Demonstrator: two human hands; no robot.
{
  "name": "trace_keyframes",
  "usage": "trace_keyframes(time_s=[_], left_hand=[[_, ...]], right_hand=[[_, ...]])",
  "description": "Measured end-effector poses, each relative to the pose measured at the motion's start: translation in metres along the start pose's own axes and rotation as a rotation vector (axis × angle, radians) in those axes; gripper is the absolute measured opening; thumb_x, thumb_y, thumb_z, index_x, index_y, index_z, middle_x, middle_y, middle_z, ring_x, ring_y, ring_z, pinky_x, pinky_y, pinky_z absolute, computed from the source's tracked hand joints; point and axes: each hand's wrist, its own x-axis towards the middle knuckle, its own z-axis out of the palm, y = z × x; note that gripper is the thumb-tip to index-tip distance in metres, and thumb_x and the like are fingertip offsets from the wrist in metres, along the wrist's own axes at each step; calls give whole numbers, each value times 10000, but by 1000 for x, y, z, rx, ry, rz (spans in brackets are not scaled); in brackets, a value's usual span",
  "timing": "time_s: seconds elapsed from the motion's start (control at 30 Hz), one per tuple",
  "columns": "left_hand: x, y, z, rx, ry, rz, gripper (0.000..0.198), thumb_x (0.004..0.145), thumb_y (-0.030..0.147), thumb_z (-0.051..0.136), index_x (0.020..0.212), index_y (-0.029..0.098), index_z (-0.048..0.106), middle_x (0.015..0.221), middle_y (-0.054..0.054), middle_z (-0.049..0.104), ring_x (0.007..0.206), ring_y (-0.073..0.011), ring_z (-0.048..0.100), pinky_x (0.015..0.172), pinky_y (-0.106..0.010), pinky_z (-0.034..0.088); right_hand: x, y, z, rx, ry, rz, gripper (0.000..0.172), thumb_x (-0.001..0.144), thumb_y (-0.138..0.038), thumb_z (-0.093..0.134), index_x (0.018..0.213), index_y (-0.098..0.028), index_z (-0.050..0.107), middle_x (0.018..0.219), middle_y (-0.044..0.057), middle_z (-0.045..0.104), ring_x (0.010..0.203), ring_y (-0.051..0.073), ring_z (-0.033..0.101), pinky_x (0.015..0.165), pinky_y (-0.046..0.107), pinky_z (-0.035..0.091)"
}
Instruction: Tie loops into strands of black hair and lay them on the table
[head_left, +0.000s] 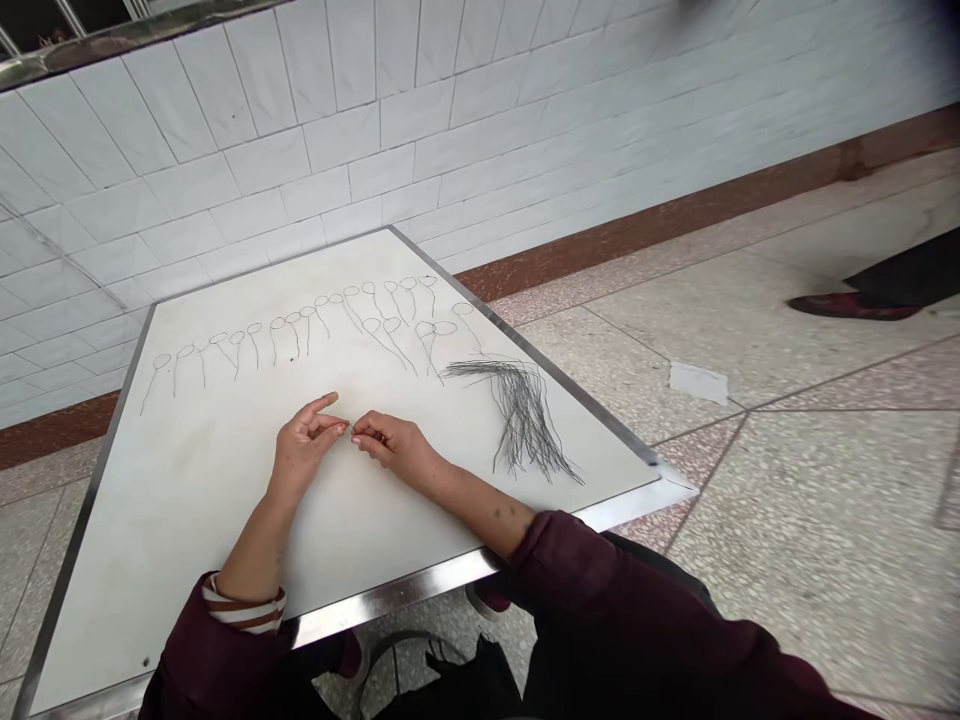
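My left hand (304, 440) and my right hand (394, 440) meet fingertip to fingertip, just over the white tabletop (225, 510). Each pinches with thumb and forefinger at what looks like a thin dark wire, mostly hidden by the fingers. The left hand's other fingers are partly raised. Beyond them, several thin wires with a round loop at one end (307, 318) lie in a slanting row, with a few more below its right part. A loose bundle of dark wires (521, 405), bent at the top and fanned out below, lies right of my right hand.
A metal edge strip (390, 603) borders the table, whose far side is close to a white tiled wall (322, 150). On the speckled floor (825, 520) at right lies a white piece (698, 382). Another person's shoe (855, 306) shows at far right.
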Motion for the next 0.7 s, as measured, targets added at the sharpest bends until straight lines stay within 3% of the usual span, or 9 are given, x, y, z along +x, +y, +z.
trace_keyframes(time_s=[0.17, 0.37, 0.7], left_hand=[[1, 1, 3, -29, 27, -17, 495, 739, 303, 704, 1219, 213, 625, 797, -15, 683, 743, -151, 606, 793, -327, 489], [1, 5, 8, -18, 73, -70, 469, 729, 269, 694, 1193, 221, 643, 767, -11, 680, 765, -152, 603, 737, -286, 458], [0, 9, 14, -81, 108, -79, 448, 720, 267, 694, 1163, 211, 657, 741, -13, 676, 790, -171, 622, 765, -312, 456]], right_hand=[[-1, 7, 5, -309, 74, -206, 100, 925, -263, 523, 952, -196, 593, 810, 21, 663, 670, 128, 595, 637, 242, 452], [-3, 12, 11, -631, 140, -313, 181, 978, -259, 438, 953, -162, 589, 777, 49, 675, 646, 140, 603, 565, 233, 399], [-6, 3, 11, -635, 211, -296, 228, 951, -190, 401, 795, -180, 567, 626, -11, 589, 542, 102, 492, 514, 217, 301]])
